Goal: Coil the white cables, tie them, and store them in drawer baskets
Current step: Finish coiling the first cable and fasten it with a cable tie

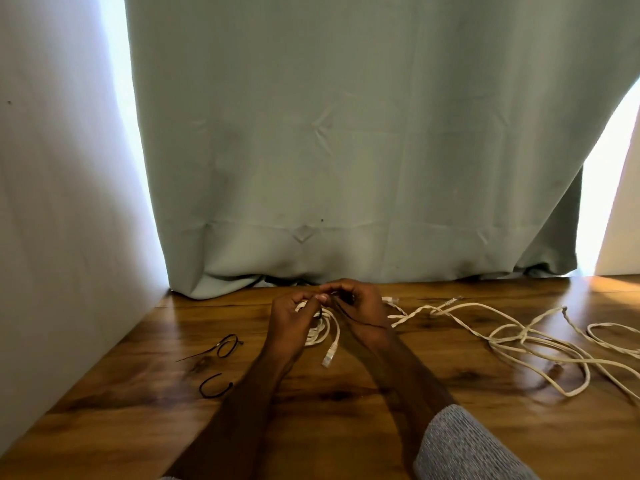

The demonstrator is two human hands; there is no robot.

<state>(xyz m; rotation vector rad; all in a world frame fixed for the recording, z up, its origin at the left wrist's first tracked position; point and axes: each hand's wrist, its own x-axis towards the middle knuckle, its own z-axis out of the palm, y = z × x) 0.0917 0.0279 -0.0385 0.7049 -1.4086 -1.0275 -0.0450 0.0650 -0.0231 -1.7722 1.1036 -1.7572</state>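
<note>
A small coiled white cable (320,332) hangs between both hands above the wooden table (346,427), with its plug end (329,355) dangling down. My left hand (294,320) grips the coil from the left. My right hand (360,313) pinches a thin black tie (356,318) that runs around the coil and trails across the back of that hand. Several loose white cables (519,337) lie tangled on the table to the right.
Two spare black ties lie on the table to the left, one looped (227,345) and one curved (214,388). A grey-green curtain (346,150) hangs behind the table's far edge. A white wall (62,202) borders the left side.
</note>
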